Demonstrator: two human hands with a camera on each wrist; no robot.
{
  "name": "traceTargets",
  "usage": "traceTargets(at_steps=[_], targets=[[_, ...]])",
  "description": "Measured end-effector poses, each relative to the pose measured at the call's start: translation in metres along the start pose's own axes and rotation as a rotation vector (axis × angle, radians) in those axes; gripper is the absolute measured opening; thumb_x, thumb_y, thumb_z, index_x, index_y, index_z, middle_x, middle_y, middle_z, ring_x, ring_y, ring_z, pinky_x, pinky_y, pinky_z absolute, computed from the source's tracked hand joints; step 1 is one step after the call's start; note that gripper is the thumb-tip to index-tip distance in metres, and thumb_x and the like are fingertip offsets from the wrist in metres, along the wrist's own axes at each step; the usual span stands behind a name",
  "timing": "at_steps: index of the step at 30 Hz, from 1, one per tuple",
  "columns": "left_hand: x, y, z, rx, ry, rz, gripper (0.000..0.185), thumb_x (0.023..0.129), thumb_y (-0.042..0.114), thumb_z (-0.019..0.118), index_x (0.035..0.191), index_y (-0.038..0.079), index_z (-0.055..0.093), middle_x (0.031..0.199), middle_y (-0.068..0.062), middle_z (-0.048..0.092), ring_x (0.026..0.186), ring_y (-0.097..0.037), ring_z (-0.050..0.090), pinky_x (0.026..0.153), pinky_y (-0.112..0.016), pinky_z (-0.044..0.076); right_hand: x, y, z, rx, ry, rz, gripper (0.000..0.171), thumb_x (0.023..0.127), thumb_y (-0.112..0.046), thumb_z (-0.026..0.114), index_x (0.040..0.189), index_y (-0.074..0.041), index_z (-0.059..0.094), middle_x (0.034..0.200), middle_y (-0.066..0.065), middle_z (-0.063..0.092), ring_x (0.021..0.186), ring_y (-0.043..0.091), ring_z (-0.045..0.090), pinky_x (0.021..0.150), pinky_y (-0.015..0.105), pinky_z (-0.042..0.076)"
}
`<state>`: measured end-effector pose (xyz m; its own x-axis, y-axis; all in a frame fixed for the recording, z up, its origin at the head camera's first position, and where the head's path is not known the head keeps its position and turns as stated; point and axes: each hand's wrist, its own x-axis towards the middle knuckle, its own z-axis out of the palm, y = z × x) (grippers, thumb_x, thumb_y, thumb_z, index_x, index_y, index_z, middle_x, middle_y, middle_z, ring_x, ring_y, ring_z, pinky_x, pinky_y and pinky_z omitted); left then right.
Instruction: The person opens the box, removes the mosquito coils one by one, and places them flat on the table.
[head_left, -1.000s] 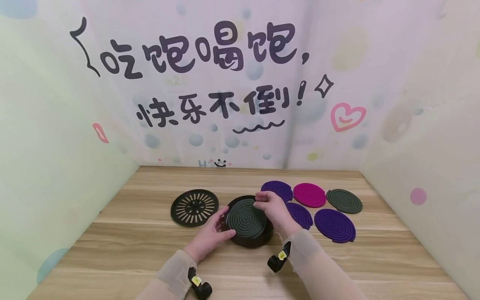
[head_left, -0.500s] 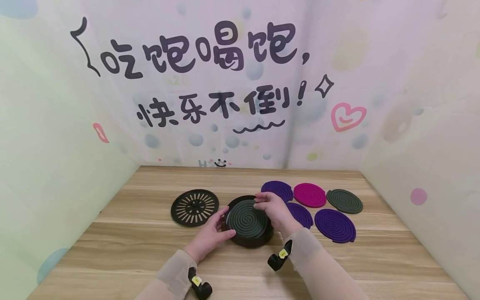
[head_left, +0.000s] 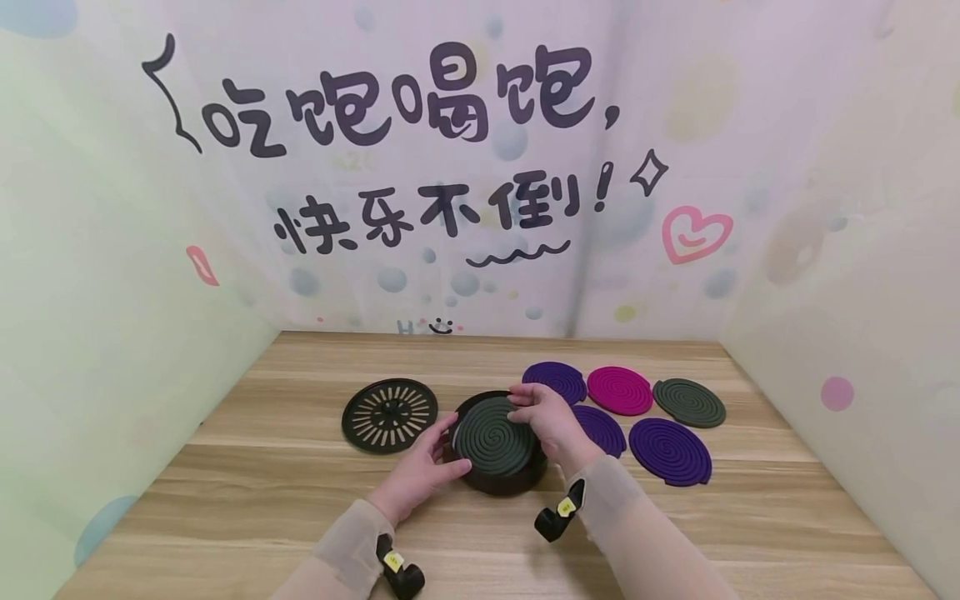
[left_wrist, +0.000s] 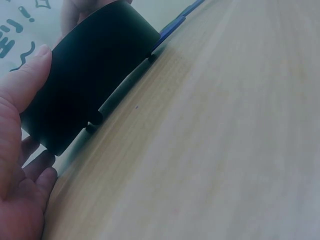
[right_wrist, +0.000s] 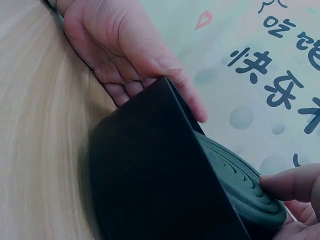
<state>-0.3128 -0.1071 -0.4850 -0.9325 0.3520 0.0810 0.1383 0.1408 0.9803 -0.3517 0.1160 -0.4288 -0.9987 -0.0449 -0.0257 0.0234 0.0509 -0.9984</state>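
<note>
A dark green mosquito coil [head_left: 491, 437] lies tilted at the mouth of a round black coil holder [head_left: 504, 485], its far right edge raised. My left hand [head_left: 420, 473] grips the holder's left side. The left wrist view has that thumb against the wall of the holder [left_wrist: 95, 70] and the fingers low around its base. With thumb and fingers, my right hand [head_left: 553, 423] pinches the coil's edge at the far right. In the right wrist view the coil [right_wrist: 240, 187] protrudes past the holder's rim, and the right thumb [right_wrist: 292, 182] presses on its upper face.
A slotted black lid [head_left: 389, 416] lies to the left of the holder. On the right are several flat coils: a magenta coil [head_left: 619, 390], a grey-green coil [head_left: 688, 402] and purple coils such as the front one [head_left: 670, 451]. A printed cloth wall [head_left: 480, 283] rises behind the table.
</note>
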Motion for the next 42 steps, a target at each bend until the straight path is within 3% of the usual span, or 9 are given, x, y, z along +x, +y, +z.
traceTargets(at_steps=[7,15,23,28,34,42], targets=[[-0.0005,0.0008,-0.0001,-0.007,-0.002,0.000,0.080,0.086,0.022,0.074,0.151,0.013,0.028,0.155,-0.017,0.021,0.140,-0.038,0.028,0.112,-0.050,0.028,-0.0016,-0.0007,-0.0003,-0.020,-0.007,0.037,0.043,0.080,0.011,0.062,0.122,0.007,0.058,0.120,0.019,0.060,0.113,0.030,0.053,0.103,0.043,0.042],[0.0004,-0.0002,-0.0008,-0.005,-0.001,-0.005,0.080,0.086,0.021,0.074,0.151,0.013,0.027,0.155,-0.017,0.022,0.139,-0.038,0.028,0.111,-0.050,0.029,-0.0052,-0.0029,-0.0003,-0.031,-0.022,0.092,0.036,0.082,0.006,0.063,0.118,0.004,0.064,0.123,0.018,0.058,0.108,0.025,0.056,0.090,0.033,0.051],[0.0003,0.0001,-0.0009,0.006,0.000,-0.016,0.081,0.086,0.023,0.074,0.151,0.014,0.027,0.155,-0.015,0.022,0.139,-0.036,0.029,0.111,-0.049,0.030,-0.0063,-0.0039,-0.0007,-0.036,-0.056,0.100,0.037,0.083,0.005,0.063,0.120,0.002,0.063,0.123,0.017,0.058,0.112,0.028,0.052,0.098,0.041,0.045],[0.0012,-0.0005,-0.0009,-0.005,-0.005,-0.010,0.081,0.086,0.023,0.074,0.151,0.013,0.027,0.155,-0.016,0.023,0.139,-0.037,0.029,0.111,-0.050,0.030,-0.0064,-0.0051,-0.0001,-0.058,-0.069,0.117,0.037,0.084,0.003,0.064,0.121,-0.001,0.062,0.120,0.014,0.059,0.105,0.026,0.054,0.089,0.038,0.047],[0.0002,0.0000,-0.0007,-0.013,-0.008,-0.009,0.081,0.086,0.023,0.074,0.151,0.013,0.026,0.155,-0.016,0.022,0.139,-0.037,0.029,0.111,-0.050,0.030,-0.0061,-0.0060,0.0006,-0.044,-0.073,0.135,0.040,0.082,0.005,0.064,0.122,-0.002,0.061,0.108,0.013,0.062,0.085,0.019,0.061,0.069,0.028,0.053],[0.0015,-0.0028,-0.0010,-0.004,-0.006,-0.006,0.082,0.086,0.024,0.074,0.151,0.014,0.027,0.155,-0.016,0.022,0.139,-0.037,0.030,0.111,-0.049,0.030,-0.0066,-0.0065,0.0014,-0.025,-0.094,0.124,0.048,0.081,0.010,0.062,0.127,-0.003,0.058,0.105,0.012,0.062,0.082,0.017,0.062,0.065,0.027,0.054]])
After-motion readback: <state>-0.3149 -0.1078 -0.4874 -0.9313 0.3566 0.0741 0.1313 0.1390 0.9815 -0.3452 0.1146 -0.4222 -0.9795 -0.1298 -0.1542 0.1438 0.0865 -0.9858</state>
